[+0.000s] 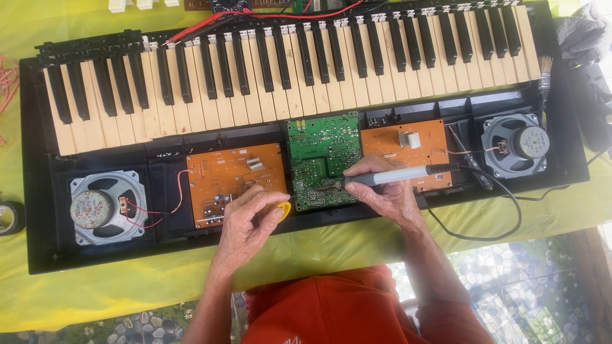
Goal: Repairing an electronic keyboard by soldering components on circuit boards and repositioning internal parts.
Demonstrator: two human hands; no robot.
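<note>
So the counter [95, 290] is covered in a yellow-green cloth, and an opened-up keyboard case [38, 242] takes up nearly the whole width of it, keys [287, 70] toward the far edge, guts toward the near edge.

Starting at the left edge: a roll of black tape [9, 218] sits half out of view, then inside the case there's the left speaker [102, 207] with thin red wires running to an orange circuit board [233, 178]. The left hand [245, 220] rests at the near side of that board, fingers curled shut around a small yellow round thing [282, 209], can't tell exactly what it is.

Middle is the green circuit board [320, 159], and that's where the action is. The right hand [386, 191] is clamped around a soldering iron [392, 176] held like a pen, tip touching the board's near part. I'd say grab it only by the grey grip; it looks light and stiff, the cord [503, 220] will tug a bit. The board itself looks rigid but fragile, so edges only.

Further right: a second orange board [389, 143], the right speaker [515, 144], a brush [546, 73] by the case wall, and a grey rag [583, 35] at the far right corner.
</note>
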